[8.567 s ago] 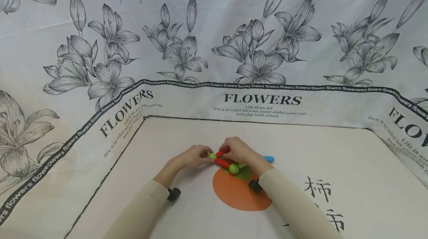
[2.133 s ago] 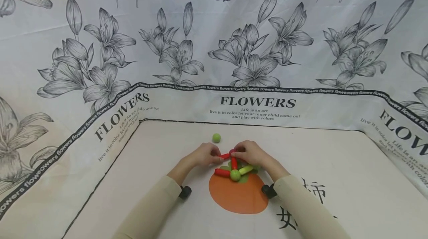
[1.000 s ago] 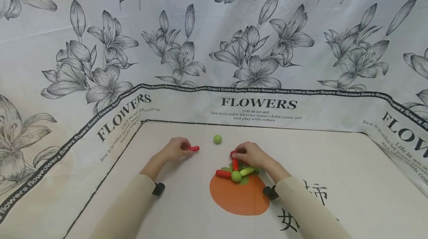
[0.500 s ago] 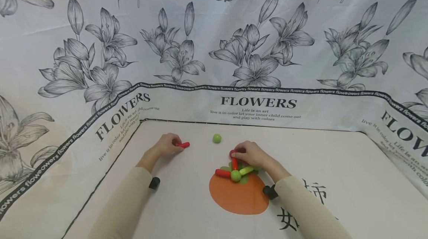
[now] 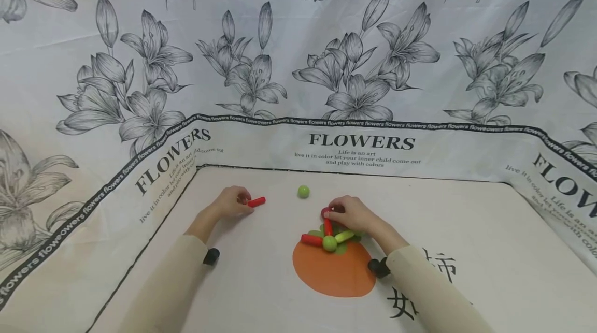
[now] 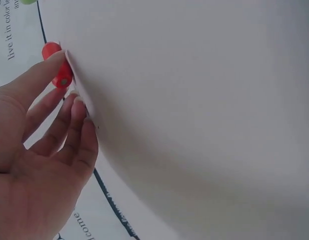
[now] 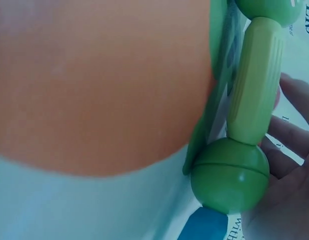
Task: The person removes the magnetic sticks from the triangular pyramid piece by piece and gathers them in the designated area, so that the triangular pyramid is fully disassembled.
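A short red rod (image 5: 256, 202) lies on the left part of the table. My left hand (image 5: 230, 202) is beside it, thumb and fingertips loosely around the rod's near end; in the left wrist view the thumb (image 6: 54, 62) crosses in front of the rod. My right hand (image 5: 352, 212) pinches a dark red ball (image 5: 325, 213), partly hidden by the fingers. From that ball a red rod (image 5: 328, 227) runs down to a green ball (image 5: 329, 243). Another red rod (image 5: 311, 240) and a yellow-green rod (image 5: 344, 236) join the green ball.
A loose green ball (image 5: 303, 191) sits near the back of the table. An orange persimmon print (image 5: 333, 273) lies under the joined pieces. The right wrist view shows another green ball (image 7: 229, 175) and a blue rod (image 7: 203, 225). Flowered cloth (image 5: 364, 89) walls the back.
My left hand has carried a red rod away from the red ball to the left, and its fingers have now loosened around it. My right hand stays at the red ball.
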A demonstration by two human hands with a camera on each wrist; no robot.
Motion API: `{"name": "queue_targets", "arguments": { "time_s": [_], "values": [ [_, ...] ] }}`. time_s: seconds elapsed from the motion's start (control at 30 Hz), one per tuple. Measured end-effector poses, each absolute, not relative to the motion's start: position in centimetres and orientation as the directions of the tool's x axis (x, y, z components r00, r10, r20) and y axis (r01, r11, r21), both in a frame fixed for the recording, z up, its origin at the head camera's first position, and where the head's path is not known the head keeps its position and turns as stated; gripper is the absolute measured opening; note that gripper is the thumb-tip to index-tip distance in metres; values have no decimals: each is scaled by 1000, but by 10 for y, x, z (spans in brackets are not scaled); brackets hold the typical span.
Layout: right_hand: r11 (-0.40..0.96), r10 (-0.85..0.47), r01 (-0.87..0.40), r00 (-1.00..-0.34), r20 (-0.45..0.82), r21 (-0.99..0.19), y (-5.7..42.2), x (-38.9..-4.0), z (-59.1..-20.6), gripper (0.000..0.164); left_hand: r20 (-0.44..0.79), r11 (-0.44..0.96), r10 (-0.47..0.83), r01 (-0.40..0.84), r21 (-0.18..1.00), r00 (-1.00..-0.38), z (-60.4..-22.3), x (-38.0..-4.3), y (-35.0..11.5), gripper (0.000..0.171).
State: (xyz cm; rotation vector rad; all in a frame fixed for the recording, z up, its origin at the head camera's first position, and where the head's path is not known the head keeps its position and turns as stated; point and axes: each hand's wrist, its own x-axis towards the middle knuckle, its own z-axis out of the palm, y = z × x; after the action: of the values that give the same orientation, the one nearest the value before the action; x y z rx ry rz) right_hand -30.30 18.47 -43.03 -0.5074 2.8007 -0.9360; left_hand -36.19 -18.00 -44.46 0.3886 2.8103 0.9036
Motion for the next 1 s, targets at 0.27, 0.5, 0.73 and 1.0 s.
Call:
{"name": "queue_targets", "arguments": {
  "time_s": [0.27,0.5,0.73,1.0],
  "values": [
    [750,-376,-317,-927,20,-580,197,-295,-421,38,7,737,362,291,610,-932,-438,-350,-183,46],
    [726,-422,-395,-902,89,-563,205,-280,-412,38,93,697,454,419,582,-886,-423,-326,-160,50],
    [695,-461,-418,-883,84,-585,204,-263,-413,35,56,658,540,462,595,-840,-421,-305,-129,47],
    [648,-507,-445,-858,87,-618,201,-253,-425,22,-38,646,606,463,607,-795,-434,-295,-99,46]
  ]
}}
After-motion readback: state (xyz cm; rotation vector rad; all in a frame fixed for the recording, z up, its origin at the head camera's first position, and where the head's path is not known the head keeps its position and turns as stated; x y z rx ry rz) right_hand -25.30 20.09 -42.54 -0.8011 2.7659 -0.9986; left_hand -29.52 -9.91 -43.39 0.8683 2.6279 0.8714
